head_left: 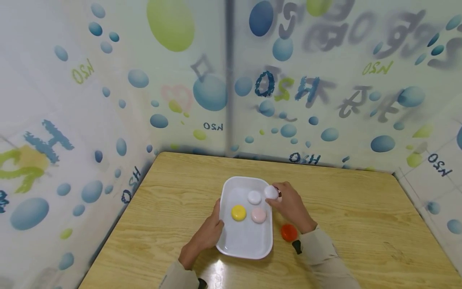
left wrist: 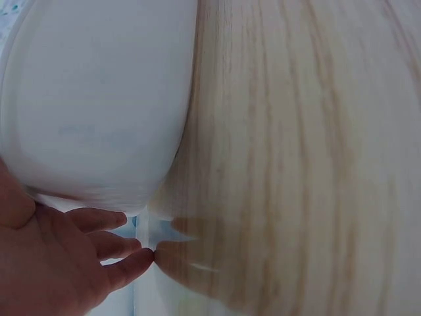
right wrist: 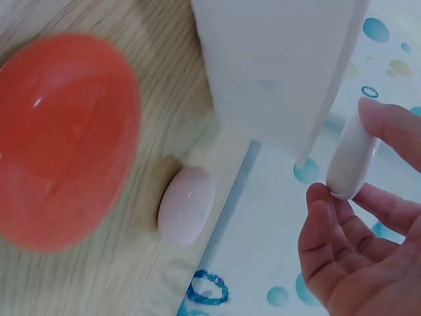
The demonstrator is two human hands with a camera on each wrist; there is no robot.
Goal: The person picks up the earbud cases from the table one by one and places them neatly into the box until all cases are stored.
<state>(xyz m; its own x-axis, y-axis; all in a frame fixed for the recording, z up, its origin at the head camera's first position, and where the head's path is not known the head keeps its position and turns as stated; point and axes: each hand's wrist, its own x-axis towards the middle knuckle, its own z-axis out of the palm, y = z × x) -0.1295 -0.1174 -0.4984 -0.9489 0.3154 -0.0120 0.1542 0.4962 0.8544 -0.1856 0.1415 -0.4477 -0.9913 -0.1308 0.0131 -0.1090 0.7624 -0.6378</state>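
Observation:
A white tray point(head_left: 245, 243) with rounded corners is gripped at its left side by my left hand point(head_left: 207, 233). In the left wrist view the fingers point(left wrist: 105, 220) of that hand lie along the tray's outer wall. Above the tray's right rim, my right hand point(head_left: 292, 202) pinches a white, round, glossy disc point(head_left: 271, 192) between thumb and fingers. Inside the tray lie a yellow disc point(head_left: 238, 212), a pale pink disc point(head_left: 258, 214) and another white disc point(head_left: 254, 197), all of similar size.
A red disc point(head_left: 289, 232) lies on the wooden table point(head_left: 361, 224), right of the tray below my right wrist. In the right wrist view a pale round piece point(right wrist: 187, 205) also sits on the table. Patterned curtains point(head_left: 325, 132) stand behind the table.

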